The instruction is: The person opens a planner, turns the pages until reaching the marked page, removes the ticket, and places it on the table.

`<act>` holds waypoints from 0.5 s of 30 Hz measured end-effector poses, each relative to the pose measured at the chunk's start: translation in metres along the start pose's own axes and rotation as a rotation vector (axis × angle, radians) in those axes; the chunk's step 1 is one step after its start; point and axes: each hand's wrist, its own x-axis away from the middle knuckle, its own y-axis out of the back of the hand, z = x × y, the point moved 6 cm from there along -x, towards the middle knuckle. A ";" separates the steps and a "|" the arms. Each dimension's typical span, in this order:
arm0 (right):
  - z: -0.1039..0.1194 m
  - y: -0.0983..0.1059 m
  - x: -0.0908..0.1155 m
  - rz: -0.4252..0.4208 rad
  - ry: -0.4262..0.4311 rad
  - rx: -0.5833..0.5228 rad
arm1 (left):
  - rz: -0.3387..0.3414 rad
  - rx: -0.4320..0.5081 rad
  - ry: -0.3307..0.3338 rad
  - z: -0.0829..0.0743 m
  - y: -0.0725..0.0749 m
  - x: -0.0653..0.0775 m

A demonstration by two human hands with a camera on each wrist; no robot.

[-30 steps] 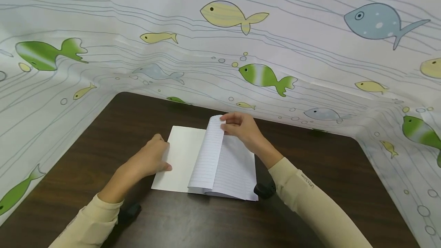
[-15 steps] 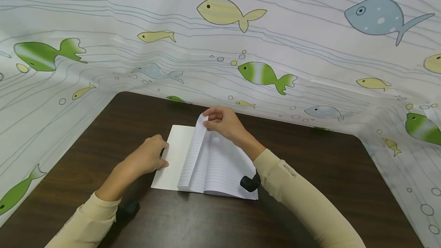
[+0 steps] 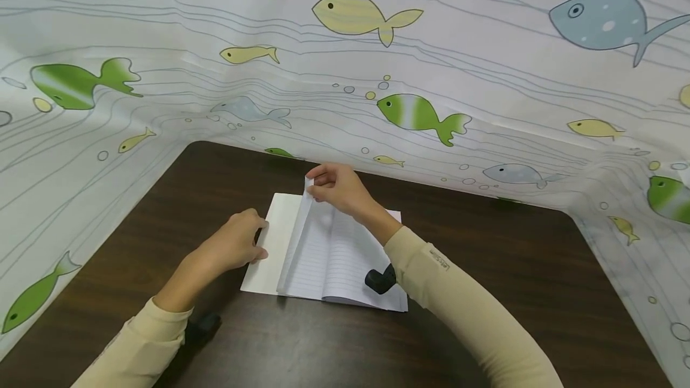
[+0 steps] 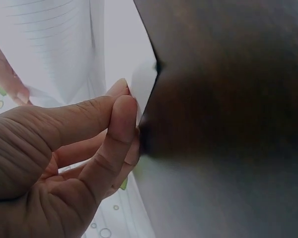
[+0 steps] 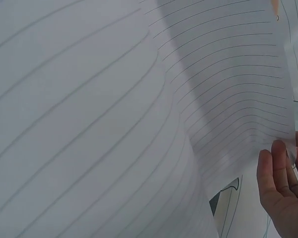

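Note:
An open notebook (image 3: 353, 262) with lined pages lies on the dark table. My right hand (image 3: 345, 189) pinches the upper corner of a lined page (image 3: 297, 238), which stands up and leans over the left side. In the right wrist view the same page (image 5: 238, 74) bends in a curve toward the fingertips. At the notebook's left edge, my left hand (image 3: 229, 243) grips the blank white cover (image 3: 271, 256). The left wrist view shows thumb and fingers pinching that cover's edge (image 4: 126, 54).
A dark wood table (image 3: 302, 346) surrounds the notebook. White sheeting printed with fish (image 3: 420, 115) rises behind and at both sides. A black wrist device (image 3: 380, 280) on the right arm hangs over the right-hand page, and another (image 3: 203, 327) sits by the left sleeve.
My right hand has moved left, carrying the page from over the notebook's middle toward the cover. More of the lined pages beneath shows now. The left hand stays at the cover's edge.

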 end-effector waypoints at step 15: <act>-0.005 -0.029 -0.014 0.070 0.015 0.180 | -0.037 -0.036 -0.021 -0.006 0.000 0.000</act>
